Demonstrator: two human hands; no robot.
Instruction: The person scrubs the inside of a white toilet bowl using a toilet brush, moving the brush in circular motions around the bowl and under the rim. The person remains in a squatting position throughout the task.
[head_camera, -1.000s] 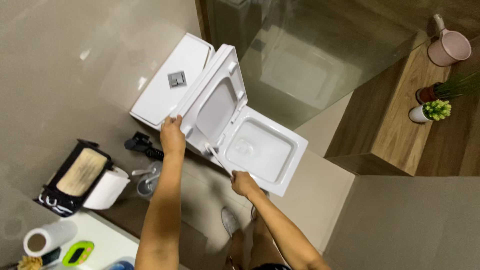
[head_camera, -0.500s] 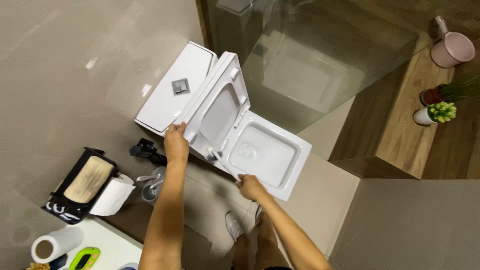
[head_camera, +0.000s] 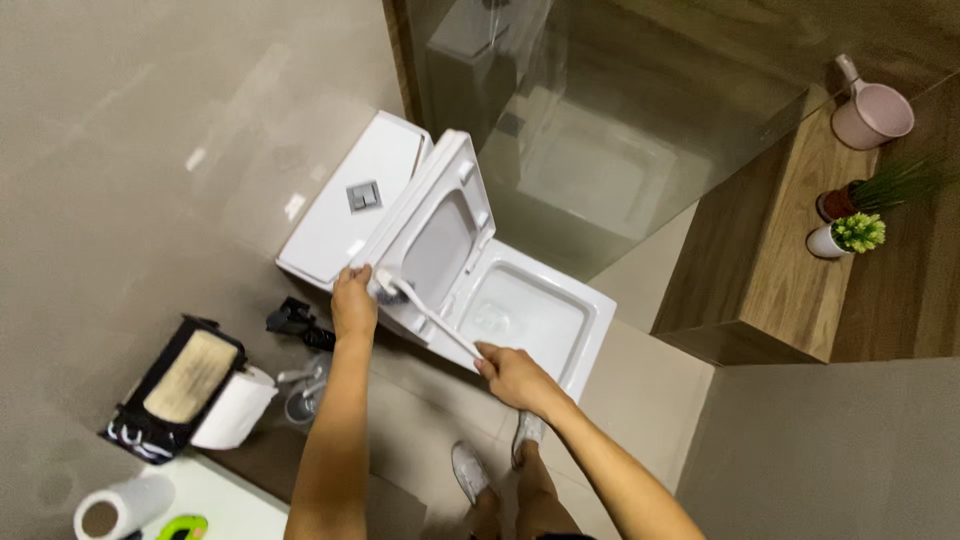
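Observation:
A white toilet (head_camera: 560, 345) stands below me with its seat and lid (head_camera: 440, 215) raised against the white cistern (head_camera: 345, 205). My left hand (head_camera: 352, 302) grips the lower edge of the raised seat. My right hand (head_camera: 512, 374) holds the handle of a white toilet brush (head_camera: 425, 312). The brush head rests against the seat's lower corner, right beside my left hand. Water shows in the bowl (head_camera: 515, 315).
A glass shower screen (head_camera: 600, 130) rises behind the toilet. A wooden ledge (head_camera: 770, 260) on the right carries a pink jug (head_camera: 872, 108) and two small potted plants (head_camera: 845, 235). On the left are a toilet roll holder (head_camera: 195, 390), a brush holder (head_camera: 300, 395) and a paper roll (head_camera: 115, 508).
The brush head has moved up and left, from the bowl's rim to the seat's lower corner by my left hand. My right hand shifted slightly right. The view drifted a little.

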